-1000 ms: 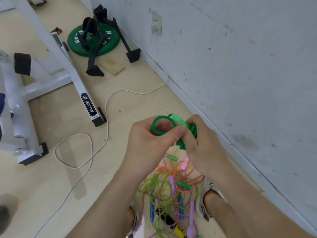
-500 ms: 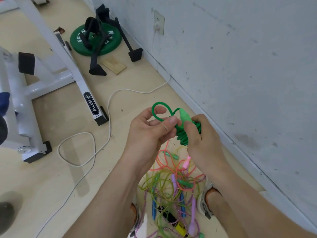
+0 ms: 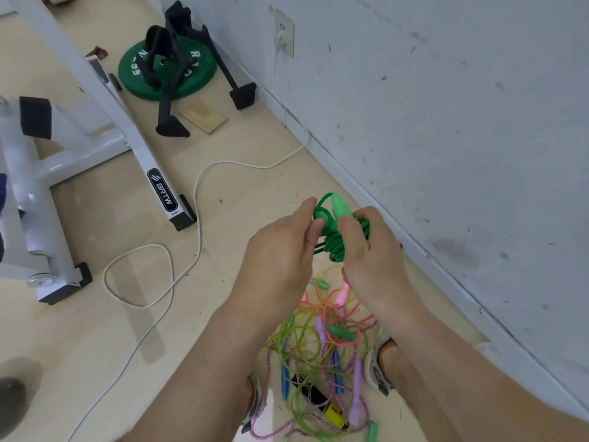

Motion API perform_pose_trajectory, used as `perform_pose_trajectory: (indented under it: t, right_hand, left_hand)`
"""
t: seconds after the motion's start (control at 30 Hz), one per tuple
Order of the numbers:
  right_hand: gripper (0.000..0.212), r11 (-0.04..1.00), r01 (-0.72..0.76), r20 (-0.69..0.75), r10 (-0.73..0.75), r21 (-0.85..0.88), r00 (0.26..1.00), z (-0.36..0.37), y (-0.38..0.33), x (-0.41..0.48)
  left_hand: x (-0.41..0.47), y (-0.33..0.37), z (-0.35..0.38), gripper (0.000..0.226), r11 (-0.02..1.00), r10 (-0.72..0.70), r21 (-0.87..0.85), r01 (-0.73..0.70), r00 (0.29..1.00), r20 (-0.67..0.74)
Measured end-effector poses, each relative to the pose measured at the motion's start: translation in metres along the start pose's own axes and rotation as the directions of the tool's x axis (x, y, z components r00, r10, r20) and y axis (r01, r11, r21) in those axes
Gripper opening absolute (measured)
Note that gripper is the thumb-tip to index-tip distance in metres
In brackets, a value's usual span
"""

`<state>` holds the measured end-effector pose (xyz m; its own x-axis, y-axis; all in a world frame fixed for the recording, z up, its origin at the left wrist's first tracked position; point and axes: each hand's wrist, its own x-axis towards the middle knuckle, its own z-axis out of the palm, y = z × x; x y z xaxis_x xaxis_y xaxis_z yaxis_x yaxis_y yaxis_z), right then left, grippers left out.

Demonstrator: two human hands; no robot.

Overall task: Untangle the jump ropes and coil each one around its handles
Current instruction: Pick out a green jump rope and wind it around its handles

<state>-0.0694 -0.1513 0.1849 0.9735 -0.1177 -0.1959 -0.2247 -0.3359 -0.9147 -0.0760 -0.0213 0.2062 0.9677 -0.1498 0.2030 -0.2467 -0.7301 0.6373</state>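
I hold a green jump rope (image 3: pixel 334 242), mostly wound into a coil around its light green handles. My right hand (image 3: pixel 369 253) grips the coiled bundle, with one handle tip poking out above the thumb. My left hand (image 3: pixel 280 250) pinches a small loop of the same green cord at the top of the bundle. Below my hands, on the floor between my feet, lies a tangled pile of jump ropes (image 3: pixel 322 362) in yellow-green, orange, pink-purple and blue, with several handles mixed in.
A grey wall (image 3: pixel 446 122) runs close on the right. A white cable (image 3: pixel 197 193) loops over the beige floor from a wall socket. A white equipment frame (image 3: pixel 95 132) stands at left. A green weight plate (image 3: pixel 169 71) with black stands and a wooden block (image 3: pixel 204 118) lie further back.
The open green loop held up by my left hand has been drawn small and brought tight against the coil. Both hands shifted slightly forward and closer together.
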Motion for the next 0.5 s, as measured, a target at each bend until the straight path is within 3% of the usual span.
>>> perform_pose_trajectory:
  t: [0.1, 0.23, 0.4, 0.5]
  right_hand:
    - [0.019, 1.0, 0.0, 0.03, 0.0, -0.014, 1.0, 0.001, -0.001, -0.002]
    - [0.021, 0.994, 0.048, 0.033, -0.045, -0.094, 0.998, 0.0, -0.004, -0.006]
    - [0.026, 0.977, 0.083, 0.064, -0.072, -0.197, 0.995, 0.001, -0.007, -0.012]
    - [0.027, 0.973, 0.097, 0.061, -0.086, -0.211, 0.994, 0.0, -0.007, -0.012]
  left_hand:
    - [0.002, -0.004, 0.004, 0.044, 0.998, 0.012, 0.058, -0.005, 0.993, -0.119]
    - [0.003, -0.006, 0.005, 0.042, 0.99, 0.008, 0.14, 0.015, 0.987, -0.162]
    - [0.003, -0.006, 0.009, 0.042, 0.973, -0.025, 0.225, 0.053, 0.992, -0.126]
    - [0.003, -0.008, 0.009, 0.028, 0.977, -0.059, 0.203, 0.069, 0.997, -0.055]
